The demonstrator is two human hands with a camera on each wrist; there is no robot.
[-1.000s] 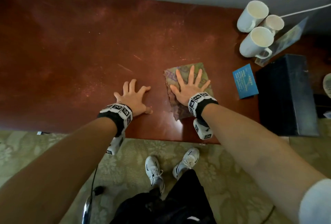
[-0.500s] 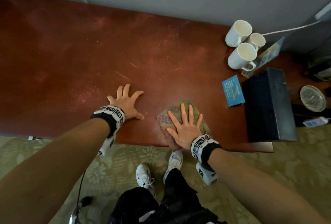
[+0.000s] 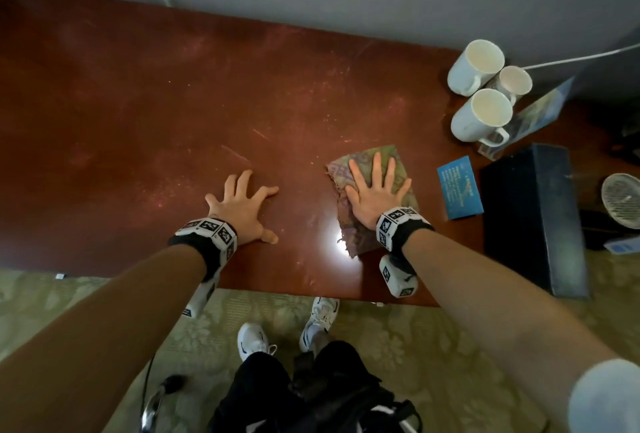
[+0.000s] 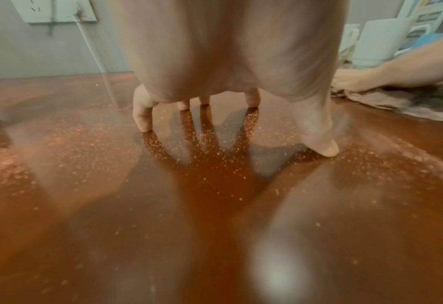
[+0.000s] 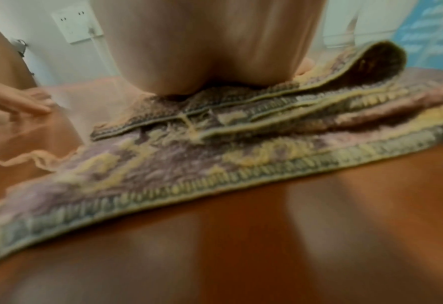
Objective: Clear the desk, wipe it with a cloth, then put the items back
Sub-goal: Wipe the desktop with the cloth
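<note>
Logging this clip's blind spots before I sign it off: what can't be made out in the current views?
- Blue card: print too small, head view.
- Right hand fingers: hidden behind the palm, right wrist view; cloth blurred.
- Round mesh object: cut by the right edge, head view.
- Third mug: partly behind the other mugs.
- Left hand: palm fills the left wrist view.

On the desk (image 3: 138,103) the right hand (image 3: 372,195) presses flat on the cloth (image 3: 360,162), the left hand (image 3: 242,209) splayed beside it, three mugs (image 3: 479,115) at far right.
</note>
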